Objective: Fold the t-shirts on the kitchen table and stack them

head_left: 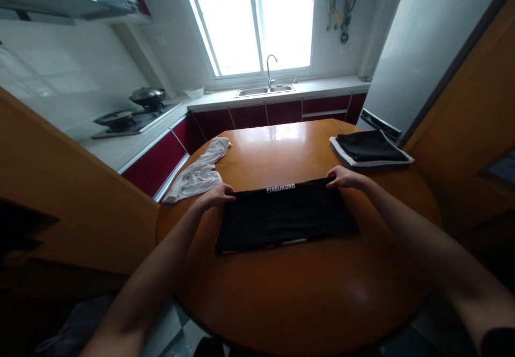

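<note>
A black garment (285, 217) lies folded into a wide rectangle on the wooden table (289, 292), with white lettering along its far edge. My left hand (217, 196) pinches its far left corner between thumb and fingers. At the far right corner, my right hand (344, 177) grips the same edge. The far edge runs nearly straight between both hands, and the near edge shows small light patches. A crumpled white garment (197, 174) rests just beyond my left hand.
A stack of folded clothes, black cloth (370, 146) on top, sits at the table's right back. Behind stand a counter with a sink (265, 90), a stove with pans (147, 96) at left, and a refrigerator (422, 40) at right.
</note>
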### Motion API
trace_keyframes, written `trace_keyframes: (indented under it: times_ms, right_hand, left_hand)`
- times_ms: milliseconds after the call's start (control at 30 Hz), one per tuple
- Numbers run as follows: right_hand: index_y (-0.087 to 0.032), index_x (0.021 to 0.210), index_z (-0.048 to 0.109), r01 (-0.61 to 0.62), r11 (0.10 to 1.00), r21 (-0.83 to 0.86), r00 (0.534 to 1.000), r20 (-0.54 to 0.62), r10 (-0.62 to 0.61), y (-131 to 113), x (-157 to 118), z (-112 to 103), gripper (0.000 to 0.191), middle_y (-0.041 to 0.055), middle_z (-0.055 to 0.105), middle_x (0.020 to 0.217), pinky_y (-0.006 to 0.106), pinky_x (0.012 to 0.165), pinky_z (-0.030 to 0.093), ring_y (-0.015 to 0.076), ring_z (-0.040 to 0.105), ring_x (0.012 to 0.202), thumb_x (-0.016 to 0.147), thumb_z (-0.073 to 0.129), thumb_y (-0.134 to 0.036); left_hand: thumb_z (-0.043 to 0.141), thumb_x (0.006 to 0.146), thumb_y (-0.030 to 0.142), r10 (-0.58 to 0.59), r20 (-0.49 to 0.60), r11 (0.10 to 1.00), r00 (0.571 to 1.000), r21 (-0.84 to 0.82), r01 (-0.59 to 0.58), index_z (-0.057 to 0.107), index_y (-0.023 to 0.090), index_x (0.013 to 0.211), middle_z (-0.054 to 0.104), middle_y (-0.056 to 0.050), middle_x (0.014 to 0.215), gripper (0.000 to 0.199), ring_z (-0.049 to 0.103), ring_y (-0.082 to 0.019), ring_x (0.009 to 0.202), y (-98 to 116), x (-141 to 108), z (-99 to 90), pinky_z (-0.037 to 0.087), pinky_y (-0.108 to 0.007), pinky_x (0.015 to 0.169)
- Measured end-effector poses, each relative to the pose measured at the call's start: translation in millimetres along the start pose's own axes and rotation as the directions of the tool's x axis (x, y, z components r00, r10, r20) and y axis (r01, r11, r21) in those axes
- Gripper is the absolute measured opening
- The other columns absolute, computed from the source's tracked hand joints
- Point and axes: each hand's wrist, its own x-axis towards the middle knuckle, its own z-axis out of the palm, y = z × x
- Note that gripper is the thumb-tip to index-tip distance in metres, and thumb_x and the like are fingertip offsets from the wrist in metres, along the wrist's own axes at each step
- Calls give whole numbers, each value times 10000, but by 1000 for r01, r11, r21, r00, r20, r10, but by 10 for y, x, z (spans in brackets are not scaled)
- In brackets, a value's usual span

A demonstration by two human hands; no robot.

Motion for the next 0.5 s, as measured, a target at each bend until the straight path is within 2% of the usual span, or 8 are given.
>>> trace_keyframes:
  times_ms: [100, 133, 200, 233, 300, 367, 433, 500]
  right_hand:
    - [-51, 1053, 748, -26, 997, -70, 1000, -3, 25, -53, 124, 13, 436, 157, 741, 1038, 320, 867, 519, 279, 676, 979, 704, 801, -306]
    - [-46, 1095, 735, -35, 994, -100, 999, -26, 33, -86, 135, 43, 470, 189, 725, 1100, 360, 906, 513, 308, 665, 1026, 715, 796, -316]
    - [-56, 1238, 673, -28, 982, -185, 988, -152, 0, -198, 114, 164, 543, 239, 654, 1265, 448, 993, 476, 359, 607, 1162, 796, 731, -366]
    - [-72, 1318, 624, 3, 973, -232, 971, -232, -58, -280, 86, 258, 563, 243, 604, 1348, 477, 1034, 448, 367, 561, 1237, 857, 665, -393]
    - [-110, 1437, 522, 117, 941, -318, 907, -353, -232, -480, 10, 512, 566, 215, 512, 1474, 484, 1104, 394, 341, 471, 1353, 960, 505, -416]
    - [-134, 1501, 448, 238, 901, -362, 857, -359, -370, -681, -71, 825, 578, 173, 422, 1564, 468, 1160, 336, 304, 382, 1437, 1004, 398, -424]
    - [-166, 1544, 386, 269, 882, -386, 859, -318, -402, -823, -132, 1132, 598, 129, 325, 1627, 499, 1190, 275, 290, 278, 1499, 1013, 353, -439]
    - [-190, 1562, 356, 256, 880, -401, 883, -272, -382, -881, -161, 1367, 614, 106, 276, 1648, 537, 1204, 219, 283, 204, 1527, 1014, 332, -467]
  left_hand:
    - [743, 626, 533, -8, -75, 997, 997, 73, 13, 717, 155, 879, 722, -70, 851, 456, 655, -254, 839, 97, 64, -18, 503, -294, 731]
    - [733, 663, 512, -5, -117, 995, 993, 95, 16, 722, 149, 969, 731, -98, 964, 475, 658, -280, 943, 153, 66, 1, 509, -316, 814]
    - [663, 788, 464, 14, -214, 990, 977, 138, 16, 671, 136, 1200, 662, -149, 1257, 527, 578, -313, 1206, 320, 51, 117, 442, -366, 1019]
    - [594, 865, 431, 38, -259, 987, 965, 159, 4, 606, 130, 1318, 575, -161, 1401, 544, 495, -307, 1326, 428, 38, 221, 371, -381, 1108]
    - [480, 967, 382, 123, -283, 978, 951, 199, -67, 483, 174, 1464, 425, -106, 1567, 539, 357, -238, 1456, 672, 12, 509, 263, -352, 1194]
    - [381, 1026, 448, 268, -233, 932, 935, 306, -191, 377, 190, 1539, 330, -99, 1628, 575, 268, -254, 1507, 894, -10, 847, 215, -448, 1223]
    - [331, 1026, 560, 285, -196, 907, 938, 371, -198, 326, 195, 1568, 258, -104, 1655, 654, 192, -293, 1532, 1035, -31, 1144, 175, -538, 1224]
    - [299, 1017, 611, 274, -224, 896, 935, 413, -164, 314, 190, 1577, 215, -101, 1666, 701, 138, -300, 1544, 1079, -50, 1337, 133, -561, 1230]
